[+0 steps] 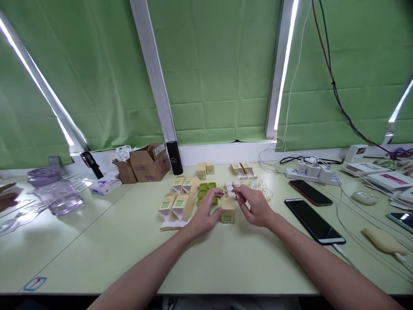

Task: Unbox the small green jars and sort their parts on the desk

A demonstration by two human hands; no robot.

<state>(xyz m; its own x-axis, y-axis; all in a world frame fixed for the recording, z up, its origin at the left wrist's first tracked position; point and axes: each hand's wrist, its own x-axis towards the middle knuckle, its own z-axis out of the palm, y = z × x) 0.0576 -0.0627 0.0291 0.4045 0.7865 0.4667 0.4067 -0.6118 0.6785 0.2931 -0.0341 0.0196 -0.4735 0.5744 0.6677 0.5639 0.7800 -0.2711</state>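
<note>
My left hand (206, 213) lies just left of a small kraft-coloured box (228, 211) with a green square on its front. Its fingers are stretched out and apart, and the thumb is close to the box's side; contact is unclear. On the other side, my right hand (254, 206) has its fingers drawn together in a pinch near small pale pink-white pieces (229, 188). Whatever sits between those fingertips is too small to make out. Green square containers (203, 187) stand behind my left hand, and clear cups (258, 183) with yellow bits stand behind my right.
Flattened or folded kraft boxes (174, 209) lie to the left. A phone (314, 221) with a cable and a power strip (312, 174) are at right. A cardboard box (150, 163), black cylinder (174, 158) and purple jug (54, 193) stand left. Another person's hand (8, 196) shows far left.
</note>
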